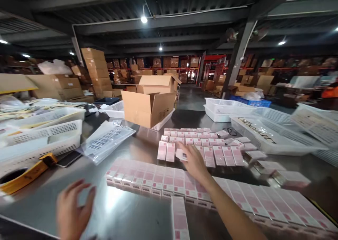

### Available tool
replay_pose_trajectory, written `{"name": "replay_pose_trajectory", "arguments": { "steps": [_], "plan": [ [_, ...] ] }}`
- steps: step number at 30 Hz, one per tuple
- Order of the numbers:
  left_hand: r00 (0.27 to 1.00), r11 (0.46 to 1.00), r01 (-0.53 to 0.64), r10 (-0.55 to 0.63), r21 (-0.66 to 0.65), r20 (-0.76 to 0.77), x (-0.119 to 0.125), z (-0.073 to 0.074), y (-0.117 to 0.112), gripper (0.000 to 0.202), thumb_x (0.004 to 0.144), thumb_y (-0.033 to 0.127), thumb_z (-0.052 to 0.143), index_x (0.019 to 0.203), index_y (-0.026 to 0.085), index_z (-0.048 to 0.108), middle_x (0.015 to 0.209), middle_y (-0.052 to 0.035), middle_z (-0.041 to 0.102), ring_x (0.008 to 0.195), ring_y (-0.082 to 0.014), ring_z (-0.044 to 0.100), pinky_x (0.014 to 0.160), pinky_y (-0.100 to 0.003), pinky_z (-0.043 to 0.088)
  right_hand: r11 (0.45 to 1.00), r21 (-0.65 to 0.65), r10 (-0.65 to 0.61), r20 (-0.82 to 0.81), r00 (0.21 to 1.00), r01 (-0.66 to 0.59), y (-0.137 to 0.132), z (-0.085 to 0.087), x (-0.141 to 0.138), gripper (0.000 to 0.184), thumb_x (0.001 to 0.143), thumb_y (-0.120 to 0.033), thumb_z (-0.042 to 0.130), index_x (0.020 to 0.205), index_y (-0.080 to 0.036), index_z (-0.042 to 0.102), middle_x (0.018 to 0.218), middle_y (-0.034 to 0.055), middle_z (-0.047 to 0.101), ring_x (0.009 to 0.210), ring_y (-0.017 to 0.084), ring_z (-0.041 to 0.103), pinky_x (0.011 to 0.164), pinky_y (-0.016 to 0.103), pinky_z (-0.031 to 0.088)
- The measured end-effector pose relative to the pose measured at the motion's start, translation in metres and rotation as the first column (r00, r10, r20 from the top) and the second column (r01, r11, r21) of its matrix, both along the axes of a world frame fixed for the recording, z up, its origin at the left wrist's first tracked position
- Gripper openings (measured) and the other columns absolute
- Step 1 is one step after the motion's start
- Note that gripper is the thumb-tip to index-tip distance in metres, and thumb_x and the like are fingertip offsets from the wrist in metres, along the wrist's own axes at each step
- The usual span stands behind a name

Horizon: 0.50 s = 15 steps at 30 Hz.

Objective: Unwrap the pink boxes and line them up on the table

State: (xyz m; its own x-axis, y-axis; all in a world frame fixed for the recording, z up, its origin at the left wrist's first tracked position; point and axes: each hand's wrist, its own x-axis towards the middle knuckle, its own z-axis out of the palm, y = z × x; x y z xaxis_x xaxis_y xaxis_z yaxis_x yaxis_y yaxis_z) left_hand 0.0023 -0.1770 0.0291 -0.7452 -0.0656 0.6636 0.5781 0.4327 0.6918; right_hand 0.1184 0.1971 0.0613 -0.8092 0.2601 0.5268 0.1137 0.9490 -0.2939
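Many small pink and white boxes lie on a shiny metal table (126, 211). A long row of boxes (148, 178) runs across the front, and a cluster of boxes (211, 146) lies farther back. My right hand (194, 162) reaches forward to the cluster, its fingers closed on one small pink box (181, 155). My left hand (72, 210) hovers over the bare table at the lower left, fingers spread and holding nothing. One single box (180, 219) lies in front of the row.
An open cardboard carton (148, 106) stands at the back centre. White plastic baskets (42, 134) sit at the left, more baskets (266, 134) at the right. A clear bag of labels (107, 141), a phone (69, 159) and yellow tape (26, 174) lie left.
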Motion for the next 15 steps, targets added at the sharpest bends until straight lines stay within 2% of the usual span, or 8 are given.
{"name": "replay_pose_trajectory", "arguments": {
  "steps": [2, 3, 6, 7, 8, 9, 11, 15],
  "plan": [
    [0.971, 0.970, 0.225, -0.231, -0.097, -0.062, 0.008, -0.005, 0.039, 0.013, 0.078, 0.044, 0.069, 0.080, 0.031, 0.072, 0.092, -0.0046, 0.071, 0.090, -0.0323, 0.066, 0.076, -0.049, 0.056, 0.951, -0.306, -0.082, -0.355, 0.931, -0.033, -0.008, -0.004, 0.015, 0.044, 0.081, -0.025, 0.070, 0.124, -0.026, 0.059, 0.112, 0.0089, 0.063, 0.103, 0.028, 0.060, 0.086, 0.043, 0.052],
    [0.911, 0.902, 0.409, -0.413, -0.141, 0.003, 0.015, -0.005, 0.065, 0.013, 0.082, 0.041, 0.066, 0.086, 0.030, 0.073, 0.093, -0.0055, 0.072, 0.091, -0.0307, 0.067, 0.078, -0.048, 0.056, 0.862, -0.495, -0.164, -0.478, 0.863, -0.110, -0.015, -0.008, 0.020, 0.040, 0.078, -0.034, 0.075, 0.115, -0.026, 0.060, 0.104, 0.0069, 0.064, 0.094, 0.027, 0.062, 0.079, 0.041, 0.053],
    [0.654, 0.644, 0.754, -0.718, -0.128, 0.239, 0.044, 0.002, 0.148, 0.040, 0.083, 0.046, 0.069, 0.119, 0.028, 0.068, 0.121, -0.0101, 0.070, 0.114, -0.0338, 0.062, 0.098, -0.052, 0.049, 0.391, -0.838, -0.298, -0.506, 0.809, -0.380, -0.041, -0.024, 0.033, 0.044, 0.066, -0.047, 0.084, 0.091, -0.025, 0.056, 0.082, 0.0006, 0.066, 0.073, 0.021, 0.063, 0.065, 0.035, 0.054],
    [0.530, 0.550, 0.835, -0.799, -0.012, 0.286, 0.053, 0.004, 0.171, 0.047, 0.085, 0.048, 0.068, 0.126, 0.026, 0.064, 0.125, -0.0108, 0.068, 0.115, -0.0328, 0.062, 0.099, -0.049, 0.049, 0.267, -0.873, -0.256, -0.472, 0.844, -0.407, -0.049, -0.031, 0.037, 0.043, 0.066, -0.050, 0.083, 0.086, -0.024, 0.056, 0.076, -0.0003, 0.066, 0.070, 0.021, 0.063, 0.065, 0.035, 0.054],
    [0.426, 0.479, 0.870, -0.849, 0.113, 0.313, 0.061, 0.005, 0.188, 0.053, 0.085, 0.051, 0.068, 0.130, 0.024, 0.061, 0.126, -0.0117, 0.068, 0.113, -0.0322, 0.063, 0.096, -0.047, 0.050, 0.204, -0.896, -0.182, -0.431, 0.884, -0.395, -0.057, -0.038, 0.040, 0.040, 0.069, -0.054, 0.080, 0.081, -0.023, 0.056, 0.072, -0.0001, 0.065, 0.068, 0.021, 0.064, 0.067, 0.036, 0.055],
    [0.349, 0.431, 0.871, -0.881, 0.237, 0.320, 0.067, 0.005, 0.200, 0.056, 0.084, 0.052, 0.069, 0.130, 0.022, 0.060, 0.122, -0.0117, 0.069, 0.107, -0.0309, 0.065, 0.091, -0.044, 0.052, 0.207, -0.909, -0.107, -0.388, 0.916, -0.361, -0.061, -0.046, 0.044, 0.039, 0.074, -0.058, 0.075, 0.078, -0.022, 0.059, 0.070, 0.0010, 0.066, 0.069, 0.021, 0.065, 0.069, 0.037, 0.056],
    [0.306, 0.423, 0.829, -0.890, 0.365, 0.338, 0.071, 0.000, 0.209, 0.055, 0.081, 0.052, 0.073, 0.125, 0.021, 0.062, 0.111, -0.0098, 0.071, 0.095, -0.0281, 0.066, 0.082, -0.039, 0.053, 0.363, -0.887, -0.067, -0.329, 0.942, -0.284, -0.062, -0.057, 0.054, 0.043, 0.082, -0.064, 0.064, 0.084, -0.021, 0.065, 0.076, 0.0043, 0.069, 0.077, 0.024, 0.067, 0.076, 0.041, 0.057],
    [0.515, 0.567, 0.815, -0.803, 0.118, 0.299, 0.056, -0.015, 0.195, 0.049, 0.072, 0.041, 0.084, 0.118, 0.028, 0.072, 0.109, -0.0074, 0.065, 0.102, -0.0270, 0.062, 0.086, -0.037, 0.052, 0.770, -0.622, -0.143, -0.386, 0.911, -0.143, -0.044, -0.056, 0.081, 0.063, 0.088, -0.056, 0.065, 0.140, -0.024, 0.049, 0.137, 0.0134, 0.059, 0.125, 0.029, 0.057, 0.103, 0.048, 0.049]
  ]
}}
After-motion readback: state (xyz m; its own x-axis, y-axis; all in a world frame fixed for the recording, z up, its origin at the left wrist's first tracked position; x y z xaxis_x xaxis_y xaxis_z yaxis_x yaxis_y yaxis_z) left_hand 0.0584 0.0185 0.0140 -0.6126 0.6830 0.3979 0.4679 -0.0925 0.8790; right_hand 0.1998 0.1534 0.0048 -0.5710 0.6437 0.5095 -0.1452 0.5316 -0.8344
